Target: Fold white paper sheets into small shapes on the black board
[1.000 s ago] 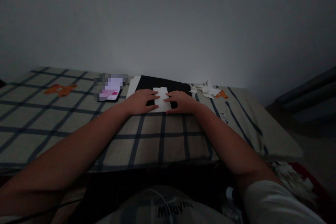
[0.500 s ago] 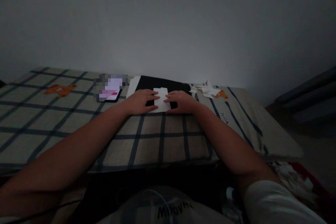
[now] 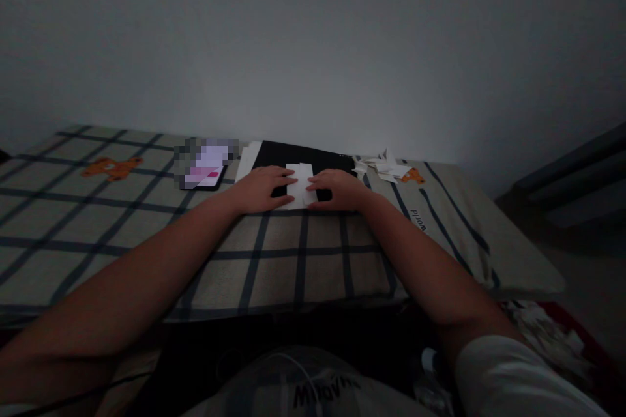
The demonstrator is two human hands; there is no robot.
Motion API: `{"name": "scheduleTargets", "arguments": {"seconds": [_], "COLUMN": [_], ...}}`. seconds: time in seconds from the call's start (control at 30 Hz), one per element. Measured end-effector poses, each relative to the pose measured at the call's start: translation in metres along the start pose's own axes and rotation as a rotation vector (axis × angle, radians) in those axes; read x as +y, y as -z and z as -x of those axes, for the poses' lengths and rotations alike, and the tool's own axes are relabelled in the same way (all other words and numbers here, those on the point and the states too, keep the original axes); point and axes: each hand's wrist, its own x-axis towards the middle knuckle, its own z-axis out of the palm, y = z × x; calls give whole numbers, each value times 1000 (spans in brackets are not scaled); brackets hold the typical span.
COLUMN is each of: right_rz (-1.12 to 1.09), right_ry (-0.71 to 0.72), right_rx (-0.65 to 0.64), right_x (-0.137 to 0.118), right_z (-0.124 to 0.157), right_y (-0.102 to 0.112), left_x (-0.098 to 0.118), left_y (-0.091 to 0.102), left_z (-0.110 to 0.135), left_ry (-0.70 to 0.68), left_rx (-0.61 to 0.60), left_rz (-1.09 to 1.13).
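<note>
A folded piece of white paper lies on a flat black board or folder. Its top edge is uneven, with a narrow step near the middle. From the left, my left hand rests with fingers spread and fingertips on the paper's left part. My right hand touches the right part the same way, thumb apart from the fingers near the lower corner. Both palms face down, and neither hand wraps around the paper. The undersides of the fingers are hidden.
A phone with a lit, partly blurred screen lies to the left on the checked cloth. White sheets stick out from under the black board. Several folded white paper pieces lie at right. A wall stands behind.
Both hands stay in nearly the same place on the paper. My right fingertips have shifted very slightly; nothing else has visibly moved.
</note>
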Motion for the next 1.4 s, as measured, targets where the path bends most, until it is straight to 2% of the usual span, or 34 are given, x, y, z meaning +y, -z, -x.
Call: {"name": "scheduleTargets", "arguments": {"seconds": [0.3, 0.47, 0.57, 0.67, 0.77, 0.83, 0.93, 1.13, 1.4], "right_rz": [69, 15, -34, -197, -446, -606, -789, -1004, -1259], "right_ry": [28, 43, 5, -67, -173, -241, -318, -450, -489], "right_rx": [-6, 63, 163, 348, 544, 601, 596, 519, 419], "right_x": [-3, -2, 0, 2, 2, 1, 0, -3, 3], "right_z": [0, -1, -2, -4, -8, -11, -15, -18, -19], "right_y": [3, 0, -3, -4, -4, -6, -8, -12, -16], "left_x": [2, 2, 1, 2, 8, 17, 31, 40, 27], "left_y": [6, 7, 6, 4, 6, 10, 17, 18, 6], "left_z": [0, -1, -2, -4, -5, -5, -4, -6, -9], "left_ry": [-50, -68, -72, -40, 87, 203, 370, 522, 514], "left_rx": [-19, 20, 79, 179, 334, 434, 515, 492, 425], "left_rz": [-13, -13, 7, 53, 162, 269, 403, 584, 925]}}
